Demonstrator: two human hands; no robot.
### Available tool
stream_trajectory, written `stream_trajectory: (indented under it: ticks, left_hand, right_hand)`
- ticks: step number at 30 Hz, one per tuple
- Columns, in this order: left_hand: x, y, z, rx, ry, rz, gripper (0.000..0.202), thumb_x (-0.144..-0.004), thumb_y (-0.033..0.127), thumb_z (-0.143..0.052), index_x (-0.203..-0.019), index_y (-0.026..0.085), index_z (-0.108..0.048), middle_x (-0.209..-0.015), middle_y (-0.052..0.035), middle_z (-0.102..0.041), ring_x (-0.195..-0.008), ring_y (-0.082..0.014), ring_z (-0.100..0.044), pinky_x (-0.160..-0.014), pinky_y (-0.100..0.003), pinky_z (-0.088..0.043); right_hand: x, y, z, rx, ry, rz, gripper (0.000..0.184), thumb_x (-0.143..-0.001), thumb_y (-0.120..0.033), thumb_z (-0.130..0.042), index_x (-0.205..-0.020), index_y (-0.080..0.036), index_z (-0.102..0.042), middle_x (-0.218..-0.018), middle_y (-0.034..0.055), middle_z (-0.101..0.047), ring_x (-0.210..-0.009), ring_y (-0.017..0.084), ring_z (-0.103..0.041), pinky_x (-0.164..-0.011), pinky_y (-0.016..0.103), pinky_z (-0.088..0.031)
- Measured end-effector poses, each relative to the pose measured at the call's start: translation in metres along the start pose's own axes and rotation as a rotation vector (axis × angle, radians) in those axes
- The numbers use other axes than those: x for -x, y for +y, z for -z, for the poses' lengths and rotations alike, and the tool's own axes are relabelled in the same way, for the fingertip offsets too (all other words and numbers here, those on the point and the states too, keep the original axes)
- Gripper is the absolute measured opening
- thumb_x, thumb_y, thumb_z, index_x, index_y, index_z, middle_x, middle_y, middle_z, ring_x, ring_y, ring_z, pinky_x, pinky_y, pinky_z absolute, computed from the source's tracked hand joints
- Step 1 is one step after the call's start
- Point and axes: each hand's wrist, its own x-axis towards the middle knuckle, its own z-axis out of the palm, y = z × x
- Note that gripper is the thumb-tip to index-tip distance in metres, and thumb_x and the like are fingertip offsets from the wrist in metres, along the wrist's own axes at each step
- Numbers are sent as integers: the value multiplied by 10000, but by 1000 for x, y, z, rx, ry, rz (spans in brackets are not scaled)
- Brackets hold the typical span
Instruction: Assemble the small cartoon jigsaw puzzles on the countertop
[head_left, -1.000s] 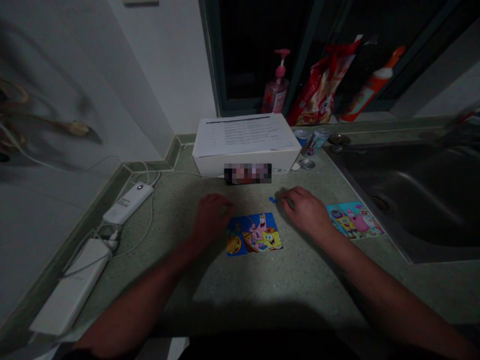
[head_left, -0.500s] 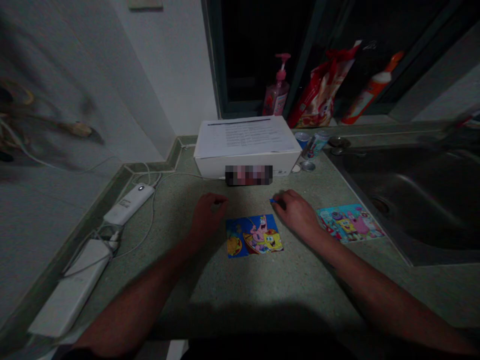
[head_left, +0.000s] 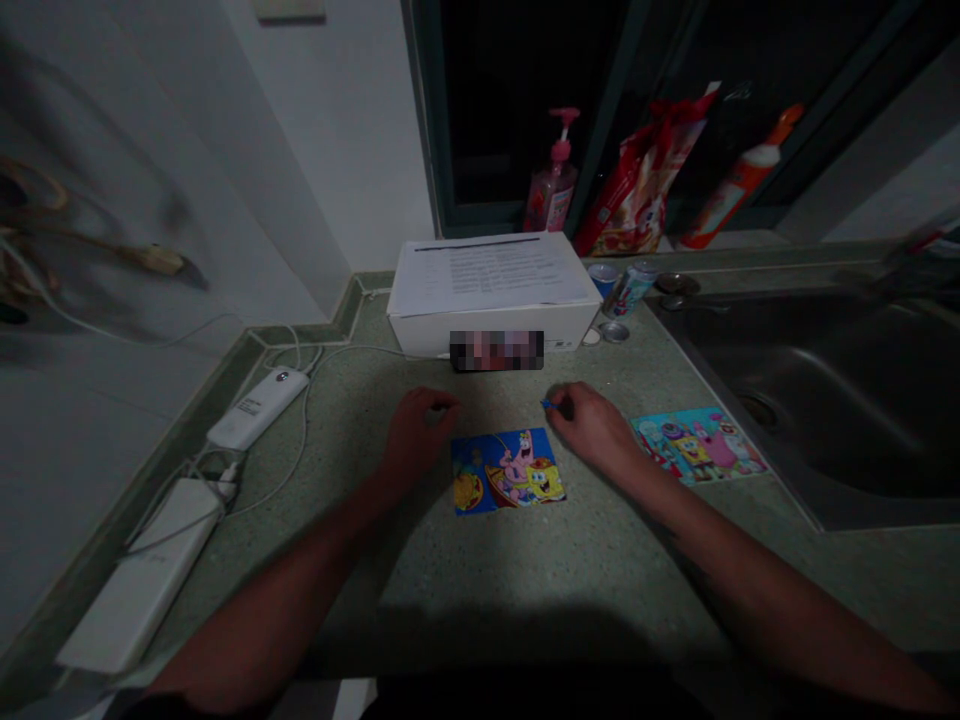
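A blue cartoon picture (head_left: 508, 472), with a yellow and a pink figure in a boat, lies flat on the counter between my hands. My left hand (head_left: 420, 430) is closed in a pinch just beyond its upper left corner. Whatever those fingertips hold, if anything, is too small to make out. Beyond the upper right corner, my right hand (head_left: 589, 420) pinches a small blue piece (head_left: 548, 404) between thumb and fingertip. A second, light-blue cartoon picture (head_left: 701, 445) rests to the right, partly covered by my right wrist.
A white box (head_left: 495, 295) with a printed sheet on top stands behind, a blurred-out dark device (head_left: 497, 351) against its front. Cans (head_left: 628, 290) sit beside it. Left are a white power strip (head_left: 142, 575), a charger (head_left: 259, 408) and cables. The sink (head_left: 840, 400) is right.
My left fingertips have shifted very slightly to the right, and the blue piece in my right fingers sits at a slightly different tilt. Both pictures lie where they were.
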Motion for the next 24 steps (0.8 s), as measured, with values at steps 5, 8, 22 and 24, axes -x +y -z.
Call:
stream_trajectory:
  ticks: [5,8,22,24]
  left_hand:
    - [2,0,0,-6,-14,-45,103,-895,185,-659,-916,207,-758,-922,-56,-722,-914,-237,-666,-898,-391,-533]
    - [4,2,0,-28,-31,-96,101,-900,168,-662,-916,214,-751,-913,-54,-730,-905,-236,-668,-916,-407,-533]
    - [21,23,-7,-62,-327,-370,152,-930,222,-738,-1079,226,-768,-1028,-54,-773,-1007,-249,-693,-983,-431,-511]
    - [22,22,-9,-49,-348,-383,136,-931,207,-734,-1062,220,-764,-1010,-51,-772,-1000,-243,-692,-970,-414,-515]
  right_hand:
    - [3,1,0,-64,10,30,70,-906,-220,-596,-920,-206,-664,-858,57,-722,-748,218,-654,-686,326,-441]
    - [7,-5,-1,-142,37,62,85,-915,-240,-601,-937,-206,-675,-861,52,-727,-732,210,-653,-675,323,-450]
    - [37,-52,-7,-365,-39,375,99,-967,-163,-589,-985,-239,-650,-933,35,-718,-828,193,-685,-742,310,-520]
    - [37,-52,-7,-381,-43,398,105,-961,-150,-591,-990,-234,-647,-934,36,-716,-826,190,-682,-745,309,-521]
